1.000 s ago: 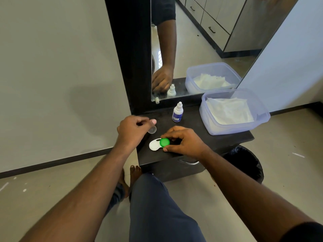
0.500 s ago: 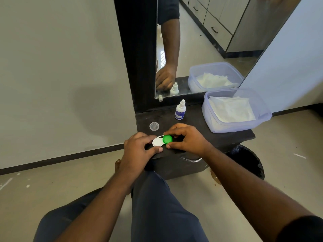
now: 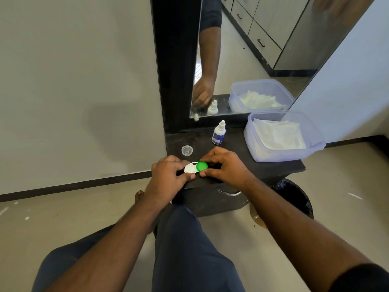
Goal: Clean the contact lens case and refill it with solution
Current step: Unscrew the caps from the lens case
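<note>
A white contact lens case (image 3: 190, 168) lies near the front edge of the black dresser top (image 3: 235, 142). Its right well carries a green cap (image 3: 202, 166); its left well is uncovered. My left hand (image 3: 168, 179) pinches the case's left end between thumb and fingers. My right hand (image 3: 224, 167) grips the green cap with fingertips and thumb. A clear loose cap (image 3: 187, 150) lies on the top behind my left hand. A small white solution bottle (image 3: 219, 133) with a blue label stands upright further back.
A translucent plastic tub (image 3: 315, 142) holding white tissues stands at the right of the dresser top. A mirror (image 3: 252, 60) in a black frame rises behind. A black-lined bin (image 3: 294, 197) sits on the floor at the right. My knees are below the dresser front.
My left hand set the clear cap down on the dresser top and came forward to the case's left end. My right hand stayed on the green cap.
</note>
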